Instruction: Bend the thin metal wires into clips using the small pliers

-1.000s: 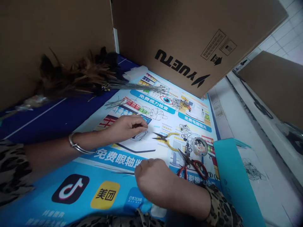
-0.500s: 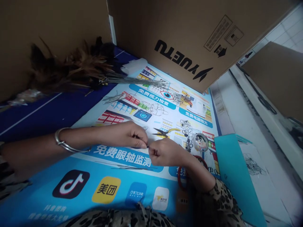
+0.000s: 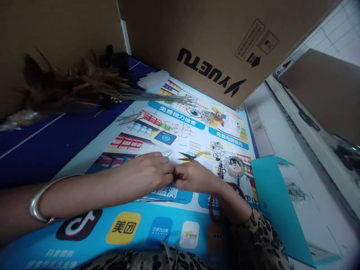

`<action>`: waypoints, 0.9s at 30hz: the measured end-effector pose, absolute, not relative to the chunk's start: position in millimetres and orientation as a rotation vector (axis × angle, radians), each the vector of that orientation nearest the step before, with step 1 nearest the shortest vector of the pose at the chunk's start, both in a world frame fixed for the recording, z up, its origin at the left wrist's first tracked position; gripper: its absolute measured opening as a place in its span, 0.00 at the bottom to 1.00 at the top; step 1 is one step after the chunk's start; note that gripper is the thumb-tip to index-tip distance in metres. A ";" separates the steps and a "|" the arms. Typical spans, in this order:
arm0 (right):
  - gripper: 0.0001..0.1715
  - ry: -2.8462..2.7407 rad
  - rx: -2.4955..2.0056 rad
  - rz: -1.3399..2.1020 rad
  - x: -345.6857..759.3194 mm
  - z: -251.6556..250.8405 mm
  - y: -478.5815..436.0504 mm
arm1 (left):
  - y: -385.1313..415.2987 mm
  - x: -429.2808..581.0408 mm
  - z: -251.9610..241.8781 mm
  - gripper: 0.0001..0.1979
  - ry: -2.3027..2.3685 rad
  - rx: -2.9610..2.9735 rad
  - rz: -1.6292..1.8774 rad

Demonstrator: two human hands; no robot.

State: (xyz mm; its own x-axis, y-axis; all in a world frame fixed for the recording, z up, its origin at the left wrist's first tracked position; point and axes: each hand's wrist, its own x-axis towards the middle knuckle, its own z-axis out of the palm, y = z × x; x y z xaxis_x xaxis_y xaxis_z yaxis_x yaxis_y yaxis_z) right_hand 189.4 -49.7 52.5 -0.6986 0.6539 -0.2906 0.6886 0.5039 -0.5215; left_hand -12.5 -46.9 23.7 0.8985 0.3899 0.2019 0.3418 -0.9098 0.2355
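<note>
My left hand [image 3: 146, 174] and my right hand [image 3: 194, 176] meet fingertip to fingertip over the printed poster [image 3: 132, 225]. Both are closed in a pinch around something thin, too small to name. A bent wire loop [image 3: 165, 153] lies just beyond my left fingers. Yellow-handled pliers [image 3: 194, 156] rest on the poster right behind my right hand. Red-handled scissors [image 3: 215, 204] lie partly under my right wrist. A silver bangle [image 3: 38, 202] sits on my left wrist.
A bundle of brown feathers on wire stems [image 3: 84, 84] lies at the back left. Loose wire pieces [image 3: 180, 129] and a round tape roll [image 3: 235, 167] lie on the poster. A YUETU cardboard box [image 3: 197, 45] stands behind. A teal folder [image 3: 272, 202] lies at the right.
My right hand came up from the near edge of the poster and met my left hand. My left hand drew back from the wire loop. The view shifted slightly.
</note>
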 end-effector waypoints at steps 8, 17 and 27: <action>0.05 2.614 1.338 -1.221 195.5 44.7 -43.2 | -44.9 -14.8 24.5 0.06 0.602 3.047 0.362; 0.06 2.548 1.575 -1.441 197.7 38.7 -43.7 | -37.5 -18.2 22.2 0.07 0.718 3.053 0.350; 0.16 2.007 1.999 -2.472 190.3 8.3 -40.6 | -7.2 -20.1 -4.8 0.07 1.030 1.872 0.651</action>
